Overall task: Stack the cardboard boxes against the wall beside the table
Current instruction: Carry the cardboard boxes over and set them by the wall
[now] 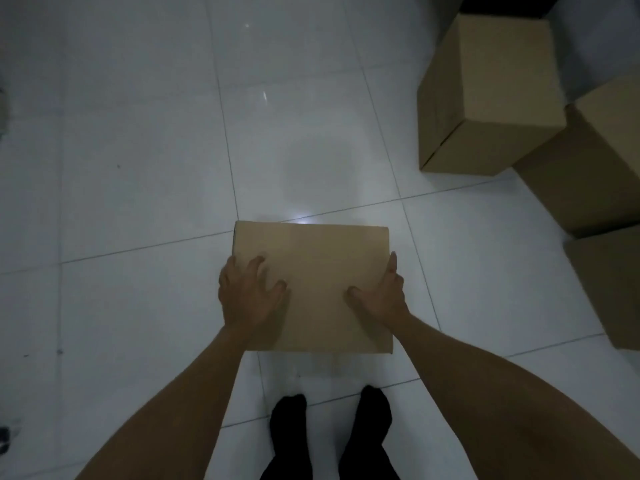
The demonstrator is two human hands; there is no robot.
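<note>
A plain brown cardboard box (313,268) is in front of me, above the white tiled floor, its top face toward the camera. My left hand (247,299) lies on its left side with fingers spread over the top. My right hand (382,294) clasps its right edge, thumb on top. Both hands hold it. Three more cardboard boxes are at the right: a tall one (491,95), one behind it (595,168) and one at the frame edge (613,285).
White glossy floor tiles (138,150) spread to the left and ahead. My feet in dark socks (329,420) stand just below the box. A dark shape (505,3) sits at the top right corner, above the tall box.
</note>
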